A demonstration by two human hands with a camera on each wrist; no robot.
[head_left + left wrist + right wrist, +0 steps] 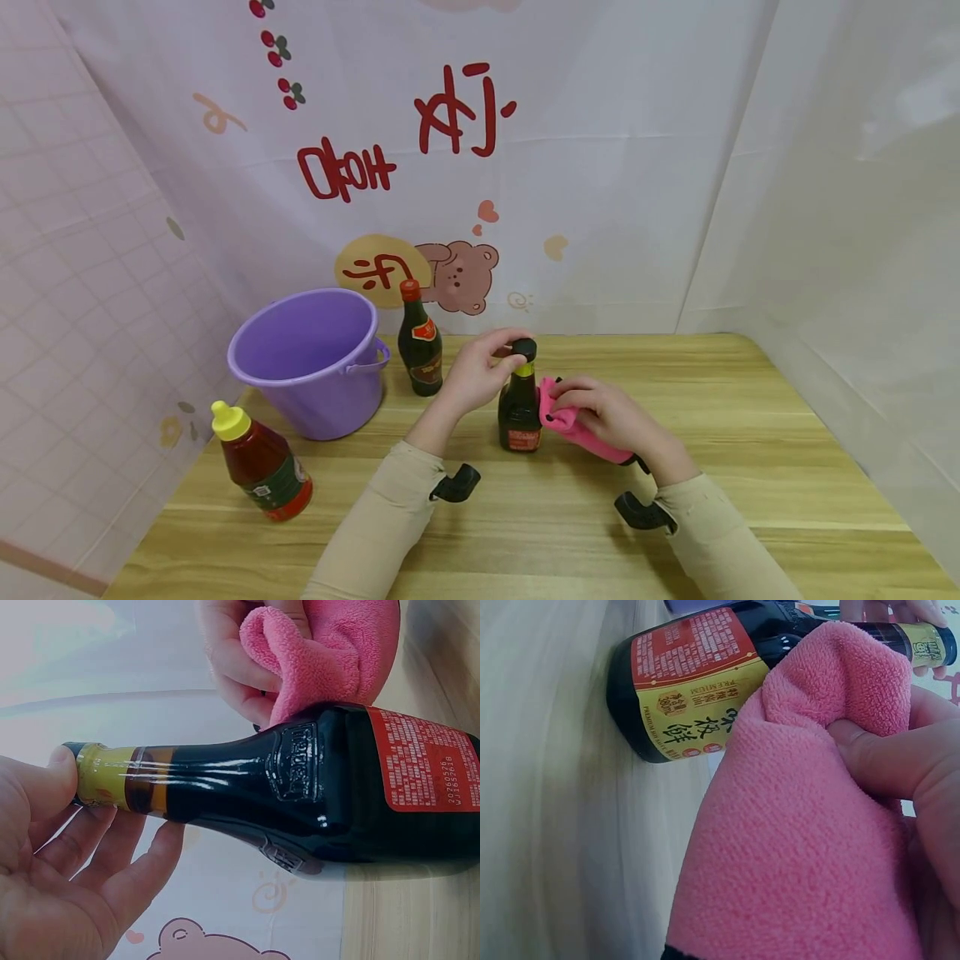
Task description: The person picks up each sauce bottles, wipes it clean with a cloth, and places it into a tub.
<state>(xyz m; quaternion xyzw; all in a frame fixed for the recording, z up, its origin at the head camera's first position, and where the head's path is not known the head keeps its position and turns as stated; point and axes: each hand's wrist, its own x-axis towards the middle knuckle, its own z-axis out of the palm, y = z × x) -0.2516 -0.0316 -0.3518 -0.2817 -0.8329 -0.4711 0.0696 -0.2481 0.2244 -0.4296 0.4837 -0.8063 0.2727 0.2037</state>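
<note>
A dark soy sauce bottle (pixel 520 408) with a black cap and a red and yellow label stands upright on the table. My left hand (pixel 480 371) grips it by the cap and neck, thumb on one side and fingers on the other, as the left wrist view shows up close. In my right hand (pixel 611 414) is a folded pink cloth (pixel 802 817) with dark edging, pinched between thumb and fingers. The upper fold of the cloth meets the bottle's shoulder on its right side. Part of the right fingers is hidden behind the cloth in the right wrist view.
A purple bucket (pixel 322 408) stands at the left, with a dark red-capped bottle (pixel 422 350) beside it. Nearer the front left is a red sauce bottle (pixel 266 467) with a yellow cap. A printed curtain (pixel 615 208) hangs behind the wooden table (pixel 525 533).
</note>
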